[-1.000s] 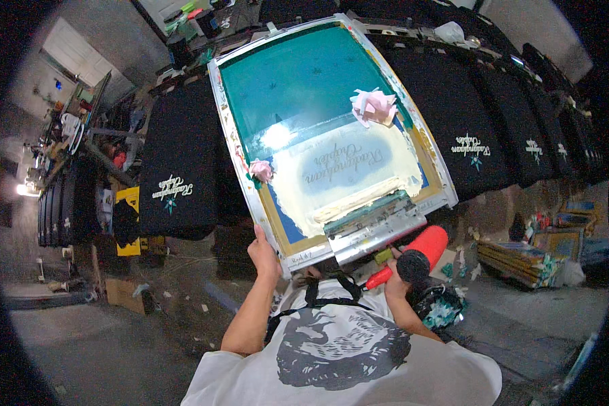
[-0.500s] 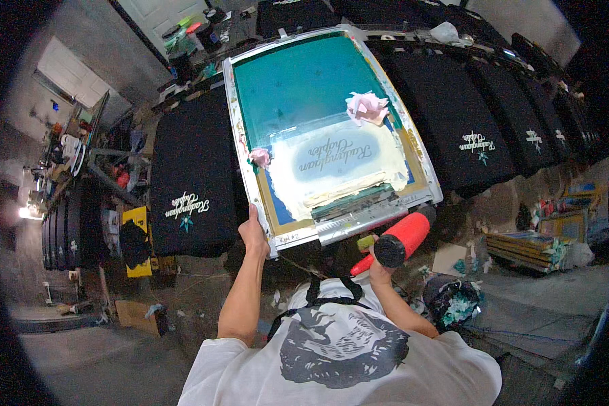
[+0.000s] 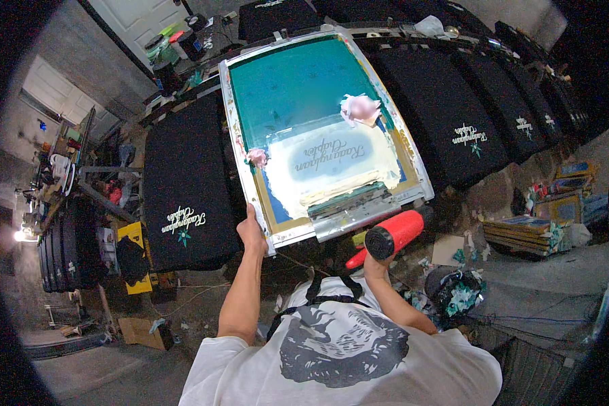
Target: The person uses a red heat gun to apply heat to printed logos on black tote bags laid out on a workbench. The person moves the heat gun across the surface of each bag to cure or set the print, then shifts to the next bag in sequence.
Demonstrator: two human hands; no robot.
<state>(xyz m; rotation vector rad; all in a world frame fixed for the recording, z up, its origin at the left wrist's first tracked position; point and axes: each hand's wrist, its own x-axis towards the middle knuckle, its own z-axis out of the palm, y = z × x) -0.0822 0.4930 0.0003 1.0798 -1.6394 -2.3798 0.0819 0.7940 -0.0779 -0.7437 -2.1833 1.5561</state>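
Observation:
My left hand [image 3: 251, 232] grips the lower left of a silver-framed printing screen [image 3: 229, 115], thumb along the frame. The screen has teal upper mesh, a cream ink area with reversed lettering, and two crumpled pink patches [image 3: 360, 109]. A metal-bladed squeegee [image 3: 350, 223] lies across its front edge in a band of cream ink. My right hand [image 3: 375, 267], partly hidden under the screen's front, is closed on a red heat gun [image 3: 399, 231] with a black end.
Printing boards with black printed garments [image 3: 183, 169] flank the screen on both sides. A cluttered bench [image 3: 64, 169] runs along the left wall. Stacked screens [image 3: 514, 240], a dark bag of scraps [image 3: 460, 291] and a cardboard box [image 3: 142, 331] sit on the floor. Supplies [image 3: 176, 51] stand beyond.
The screen and my left hand have shifted slightly up and left in the view. The heat gun has moved left, its black end turned more toward me. Both hands keep their holds.

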